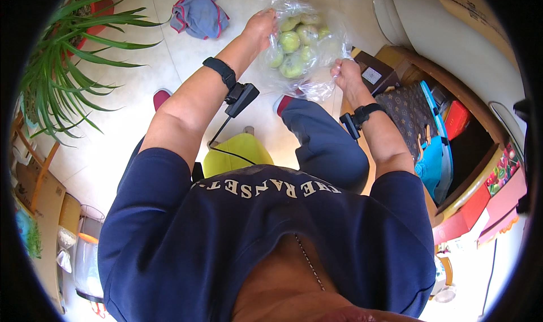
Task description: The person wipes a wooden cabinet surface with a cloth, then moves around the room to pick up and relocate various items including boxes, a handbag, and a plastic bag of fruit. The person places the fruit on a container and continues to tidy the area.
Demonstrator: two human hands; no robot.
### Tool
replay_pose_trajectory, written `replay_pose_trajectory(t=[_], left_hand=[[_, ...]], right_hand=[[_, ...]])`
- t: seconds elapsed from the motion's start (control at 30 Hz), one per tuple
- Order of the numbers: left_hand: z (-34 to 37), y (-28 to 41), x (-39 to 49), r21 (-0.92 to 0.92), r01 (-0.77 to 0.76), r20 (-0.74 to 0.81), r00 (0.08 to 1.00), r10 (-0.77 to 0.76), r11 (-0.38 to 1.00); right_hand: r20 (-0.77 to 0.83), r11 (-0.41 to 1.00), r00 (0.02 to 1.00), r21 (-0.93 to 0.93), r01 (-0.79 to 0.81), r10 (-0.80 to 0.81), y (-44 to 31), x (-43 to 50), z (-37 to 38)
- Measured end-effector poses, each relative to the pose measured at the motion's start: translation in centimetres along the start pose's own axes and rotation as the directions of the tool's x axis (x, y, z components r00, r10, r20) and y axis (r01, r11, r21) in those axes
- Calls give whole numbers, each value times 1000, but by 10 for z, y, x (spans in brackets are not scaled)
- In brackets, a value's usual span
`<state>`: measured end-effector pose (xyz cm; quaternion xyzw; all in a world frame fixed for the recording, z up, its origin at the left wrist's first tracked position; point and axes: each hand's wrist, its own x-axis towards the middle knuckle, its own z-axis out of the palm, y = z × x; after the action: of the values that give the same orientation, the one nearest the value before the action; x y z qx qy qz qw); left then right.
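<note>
A clear plastic bag hangs or rests over the pale tiled floor in front of me; I cannot tell which. Inside it, several round green fruits show through the film. At the bag's upper left edge, my left hand has its fingers closed on the plastic. Pinching the lower right edge is my right hand. Crumpled film partly blurs the fruits.
A blue-grey cloth with red trim lies on the floor. Left is a potted spider plant. A yellow-green seat stands below me. To the right are a dark box, a patterned brown bag and a wooden cabinet.
</note>
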<state>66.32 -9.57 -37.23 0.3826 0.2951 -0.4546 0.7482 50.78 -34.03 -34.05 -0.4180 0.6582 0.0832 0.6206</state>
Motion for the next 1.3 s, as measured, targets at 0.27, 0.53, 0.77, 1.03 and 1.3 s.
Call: replay_pose_trajectory(t=[0.27, 0.53, 0.77, 1.03, 1.3], left_hand=[[-4, -8, -26, -28, 29, -135, 990, -32, 999], [0, 2, -42, -32, 39, -207, 977, -45, 999], [-1, 3, -78, -4, -17, -274, 962, 15, 1000], [-24, 55, -219, 0, -139, -285, 949, 134, 990], [-47, 127, -491, -337, -334, -458, 875, 156, 880]], right_hand=[[56, 548, 937, -798, 250, -346, 4, -28, 45], [-65, 286, 906, -956, 64, -418, 46, -15, 76], [146, 376, 795, -821, 430, -589, 8, -49, 11], [486, 215, 801, -791, 574, -350, -10, -232, 31], [848, 282, 504, -449, 848, -165, -45, -451, 96]])
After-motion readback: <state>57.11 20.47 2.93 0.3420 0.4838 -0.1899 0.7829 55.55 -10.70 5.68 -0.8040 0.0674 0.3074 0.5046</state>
